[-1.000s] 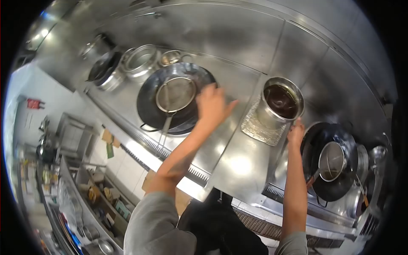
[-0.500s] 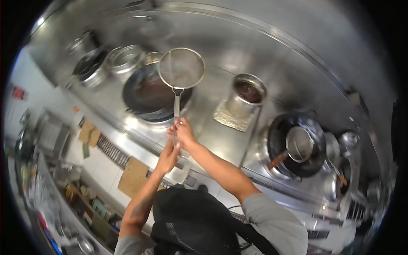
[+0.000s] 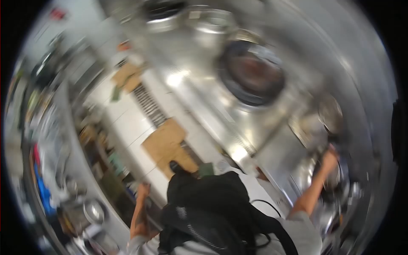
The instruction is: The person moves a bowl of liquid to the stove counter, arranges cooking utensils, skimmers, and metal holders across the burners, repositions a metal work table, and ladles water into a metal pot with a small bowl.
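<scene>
The picture is smeared by motion. My right hand [image 3: 329,160] is stretched out to the right, over the blurred cookware around the right-hand wok. Its fingers are too blurred to show whether they grip anything, and I cannot make out the strainer. Just beyond that hand, a metal pot [image 3: 330,113] stands by a foil-covered pad [image 3: 304,126]. On the other side my left hand [image 3: 144,189] hangs low, near the edge of the shelf unit; its fingers are blurred, and nothing can be made out in it. A black wok [image 3: 251,72] with dark reddish-brown contents sits on the stove.
Metal pots [image 3: 213,20] stand behind the wok along the steel stove top [image 3: 199,80]. Flattened cardboard [image 3: 165,142] lies on the white tiled floor beside a drain grate [image 3: 148,104]. Shelves [image 3: 108,178] with mixed goods run along the left.
My hands, together on the strainer's handle before, are now far apart: right hand toward the right-hand wok, left hand down to the left. The head view has swung leftward.
</scene>
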Tool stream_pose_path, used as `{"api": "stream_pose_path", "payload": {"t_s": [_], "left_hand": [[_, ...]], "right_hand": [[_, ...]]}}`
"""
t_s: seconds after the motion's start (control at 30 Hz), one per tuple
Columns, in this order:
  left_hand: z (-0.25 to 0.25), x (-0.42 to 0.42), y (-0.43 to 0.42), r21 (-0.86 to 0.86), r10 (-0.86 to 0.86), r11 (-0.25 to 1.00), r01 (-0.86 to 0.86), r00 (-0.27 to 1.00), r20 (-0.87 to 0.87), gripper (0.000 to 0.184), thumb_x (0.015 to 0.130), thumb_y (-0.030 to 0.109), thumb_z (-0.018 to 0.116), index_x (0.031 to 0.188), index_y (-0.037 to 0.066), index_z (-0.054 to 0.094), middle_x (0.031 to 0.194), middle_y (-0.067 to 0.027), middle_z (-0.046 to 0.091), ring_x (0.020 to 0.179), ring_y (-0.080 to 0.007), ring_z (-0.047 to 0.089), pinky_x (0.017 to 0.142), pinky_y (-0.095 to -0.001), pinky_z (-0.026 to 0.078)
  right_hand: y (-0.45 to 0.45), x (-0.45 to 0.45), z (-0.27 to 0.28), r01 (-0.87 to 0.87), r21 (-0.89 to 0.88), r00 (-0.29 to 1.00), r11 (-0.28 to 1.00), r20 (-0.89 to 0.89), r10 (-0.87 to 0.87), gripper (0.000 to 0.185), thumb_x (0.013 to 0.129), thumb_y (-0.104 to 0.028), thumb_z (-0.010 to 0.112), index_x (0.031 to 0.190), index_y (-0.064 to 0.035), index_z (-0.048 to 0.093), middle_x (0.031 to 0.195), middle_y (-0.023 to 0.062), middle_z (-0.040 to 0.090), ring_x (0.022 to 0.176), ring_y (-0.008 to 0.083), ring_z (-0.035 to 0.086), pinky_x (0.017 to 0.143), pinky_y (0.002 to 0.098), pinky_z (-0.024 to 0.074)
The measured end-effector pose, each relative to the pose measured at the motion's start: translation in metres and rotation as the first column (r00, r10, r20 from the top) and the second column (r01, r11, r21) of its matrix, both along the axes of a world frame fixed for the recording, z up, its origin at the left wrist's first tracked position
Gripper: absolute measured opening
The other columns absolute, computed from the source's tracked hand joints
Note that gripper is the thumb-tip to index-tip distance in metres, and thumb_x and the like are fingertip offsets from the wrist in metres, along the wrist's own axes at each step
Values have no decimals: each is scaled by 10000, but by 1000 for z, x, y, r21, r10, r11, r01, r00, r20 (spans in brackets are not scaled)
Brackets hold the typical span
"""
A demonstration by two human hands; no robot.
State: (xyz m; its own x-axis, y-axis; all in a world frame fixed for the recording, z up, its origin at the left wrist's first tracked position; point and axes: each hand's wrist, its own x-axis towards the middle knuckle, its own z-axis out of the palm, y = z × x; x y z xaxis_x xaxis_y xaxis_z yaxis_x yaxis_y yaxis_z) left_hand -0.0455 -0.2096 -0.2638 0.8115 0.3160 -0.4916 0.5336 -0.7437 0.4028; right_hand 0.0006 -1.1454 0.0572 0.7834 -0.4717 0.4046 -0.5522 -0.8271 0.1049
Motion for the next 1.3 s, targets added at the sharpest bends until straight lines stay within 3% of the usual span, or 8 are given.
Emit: {"api": "stream_pose_path", "payload": {"t_s": [0.03, 0.17, 0.37, 0.57, 0.87, 1.03, 1.1, 1.3], "left_hand": [[-50, -13, 51, -16, -297, 955, 297, 955, 11, 404, 913, 385, 610, 888, -9, 693, 826, -256, 681, 803, -434, 675, 771, -487, 525], [-29, 1, 89, -134, -58, 991, 24, 967, -248, 478, 926, 427, 558, 826, -18, 701, 899, -255, 693, 903, -424, 676, 832, -489, 514], [-8, 140, 110, -178, -62, 982, 59, 998, -14, 474, 868, 482, 635, 1050, 51, 711, 1004, -216, 707, 980, -398, 667, 905, -450, 519], [72, 281, 135, -352, -10, 929, 114, 958, 286, 378, 916, 380, 613, 1129, 76, 683, 979, -197, 714, 854, -381, 688, 801, -448, 543], [282, 435, 315, -245, 312, 950, -193, 591, 744, 391, 826, 108, 758, 1204, 83, 662, 1123, -83, 645, 723, -138, 569, 679, -279, 504], [532, 499, 381, 167, -182, 899, -404, 0, 983, 222, 891, 93, 651, 1078, -27, 659, 929, -86, 624, 799, -180, 535, 737, -283, 453], [579, 515, 402, 194, -362, 870, -453, -321, 875, 246, 976, 115, 542, 1104, -80, 621, 972, -158, 618, 821, -207, 539, 725, -285, 447], [587, 564, 471, 363, -440, 898, -248, -520, 732, 412, 1011, 298, 369, 1246, 10, 547, 1092, -201, 545, 642, -206, 434, 589, -328, 303]], "right_hand": [[72, 31, 44, 501, 158, 803, 851, 282, -525, 563, 958, -500, 563, 1181, 11, 634, 983, 245, 693, 860, 379, 674, 780, 460, 536], [193, 133, 32, -304, 88, 740, 949, 649, 177, 358, 1002, -255, 546, 1227, 17, 604, 1074, 155, 680, 968, 292, 652, 864, 411, 509], [515, 208, -122, -446, 862, 450, 240, -16, 893, 215, 893, -242, 667, 947, -34, 676, 1155, 157, 678, 1035, 342, 652, 900, 419, 505], [600, 270, -251, -101, 769, 205, 631, -605, 769, 539, 842, -375, 705, 1298, -107, 602, 1057, 183, 715, 1078, 365, 656, 963, 424, 504], [814, 579, -118, -453, 892, 423, -6, 221, 878, 247, 948, -225, 612, 1032, -9, 700, 979, 199, 706, 904, 278, 702, 818, 364, 535], [915, 706, 189, -939, -108, -285, -326, 774, 565, 163, 871, 7, 606, 1022, -36, 649, 1021, 89, 695, 823, 158, 617, 709, 293, 505], [864, 772, 241, -228, -580, -817, -782, 551, -171, 601, 994, -540, 448, 1133, 26, 592, 995, 214, 627, 884, 297, 618, 734, 358, 510], [1002, 732, 334, -30, -985, -989, -169, 5, 147, 220, 1011, -235, 514, 918, -82, 642, 906, 19, 720, 830, 140, 668, 804, 304, 522]]}}
